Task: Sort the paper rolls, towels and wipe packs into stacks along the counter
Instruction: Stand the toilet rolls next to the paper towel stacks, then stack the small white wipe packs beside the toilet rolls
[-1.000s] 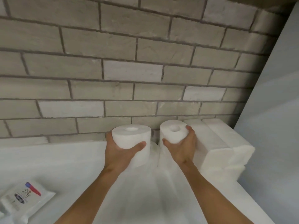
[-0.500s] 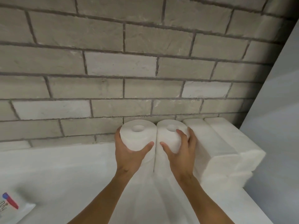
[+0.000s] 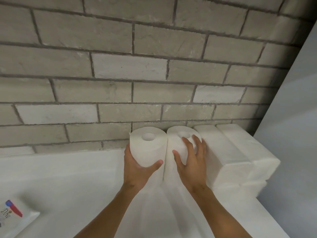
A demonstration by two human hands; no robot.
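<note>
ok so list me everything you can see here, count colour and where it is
left paper roll: one, white, upright against the wall, touching the other roll
right paper roll: one, white, upright between the left roll and the towels
folded towels: two rows side by side, stacked in layers, white, in the right corner; exact count unclear
wipe pack: one, white with a red and blue mark, lower left on the counter, partly cut off
counter: one, white
brick wall: grey, behind the counter
panel: one, pale grey, right side
left hand: grips the left roll
right hand: fingers spread over the right roll
</note>
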